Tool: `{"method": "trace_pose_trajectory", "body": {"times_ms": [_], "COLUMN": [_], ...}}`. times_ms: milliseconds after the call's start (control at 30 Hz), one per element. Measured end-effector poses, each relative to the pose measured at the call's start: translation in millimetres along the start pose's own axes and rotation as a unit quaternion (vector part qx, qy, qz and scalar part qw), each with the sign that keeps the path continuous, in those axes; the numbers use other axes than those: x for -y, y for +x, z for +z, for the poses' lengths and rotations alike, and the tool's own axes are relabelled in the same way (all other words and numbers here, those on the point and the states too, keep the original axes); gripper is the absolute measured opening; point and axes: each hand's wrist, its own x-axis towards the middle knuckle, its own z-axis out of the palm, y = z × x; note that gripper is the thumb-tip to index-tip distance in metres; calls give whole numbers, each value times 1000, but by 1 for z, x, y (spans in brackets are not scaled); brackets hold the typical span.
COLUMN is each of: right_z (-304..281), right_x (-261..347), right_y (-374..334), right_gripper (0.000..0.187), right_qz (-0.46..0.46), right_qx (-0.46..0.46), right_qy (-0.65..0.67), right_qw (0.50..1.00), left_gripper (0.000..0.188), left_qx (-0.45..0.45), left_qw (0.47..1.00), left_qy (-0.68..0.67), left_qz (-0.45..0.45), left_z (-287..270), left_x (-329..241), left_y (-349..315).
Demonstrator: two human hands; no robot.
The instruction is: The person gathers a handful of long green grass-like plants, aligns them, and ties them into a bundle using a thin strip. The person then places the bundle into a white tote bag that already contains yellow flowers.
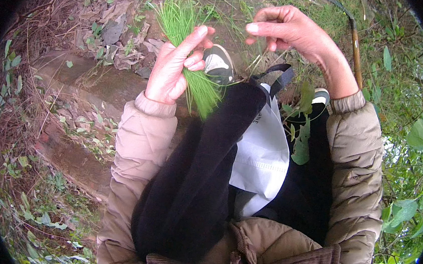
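My left hand (174,68) is closed around a bunch of thin green grass-like stalks (200,88). The stalks fan out above the thumb and hang below the palm, over my black-trousered knee. Apart from it, to the right, my right hand (288,30) is raised with its fingers curled toward the thumb. Faint thin strands show below those fingers, but whether they are held is unclear. Between my legs hangs a white bag (262,159) with a black strap (281,80).
A sickle (354,44) with a curved blade and wooden handle lies beyond my right wrist. Stone steps (85,83) and dry leaves (120,48) are at left. Leafy plants (403,214) crowd the right side. My shoes (220,65) stand on the ground ahead.
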Motion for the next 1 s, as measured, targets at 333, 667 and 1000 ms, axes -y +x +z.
{"method": "trace_pose_trajectory", "body": {"times_ms": [333, 667, 1000], "right_z": [3, 17, 23], "right_x": [1, -4, -18], "right_y": [4, 7, 7], "right_gripper": [28, 26, 25], "right_qz": [0, -37, -15], "right_qx": [-100, -31, 129], "right_qy": [-192, -108, -58], "right_qw": [976, 993, 990], "left_gripper": [30, 39, 22], "left_qx": [-14, 30, 30], "left_qw": [998, 998, 997], "left_qy": [-58, -49, -74], "left_qz": [25, -24, 15], "left_z": [-12, -4, -2], "left_x": [-1, 2, 9], "left_y": [6, 6, 7]}}
